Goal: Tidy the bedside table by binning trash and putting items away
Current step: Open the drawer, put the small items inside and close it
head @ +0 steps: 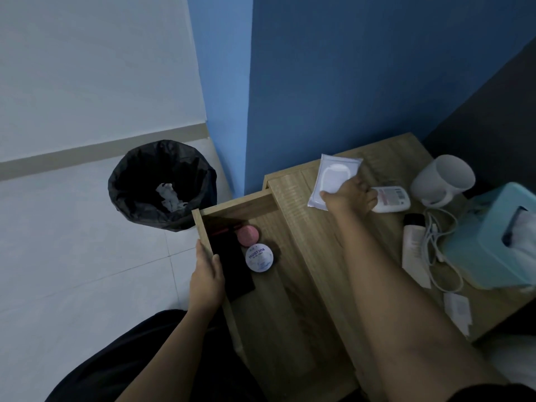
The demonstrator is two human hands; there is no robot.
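My right hand (pixel 349 198) grips a flat white wipes pack (pixel 333 177) by its near edge, above the wooden bedside table top (pixel 319 242). My left hand (pixel 207 278) rests on the front edge of the pulled-out drawer (pixel 278 300), fingers curled over the rim. Inside the drawer lie a pink round tin (pixel 248 235), a white round jar with a printed lid (pixel 259 258) and a flat black item (pixel 232 262). A bin with a black liner (pixel 162 184) stands on the floor to the left, crumpled paper inside it.
On the table top to the right are a small white bottle (pixel 391 198), a white mug (pixel 442 179), a white tube (pixel 414 250), a white cable (pixel 438 245) with its charger (pixel 458 310), and a teal tissue box (pixel 496 242). Blue wall stands behind.
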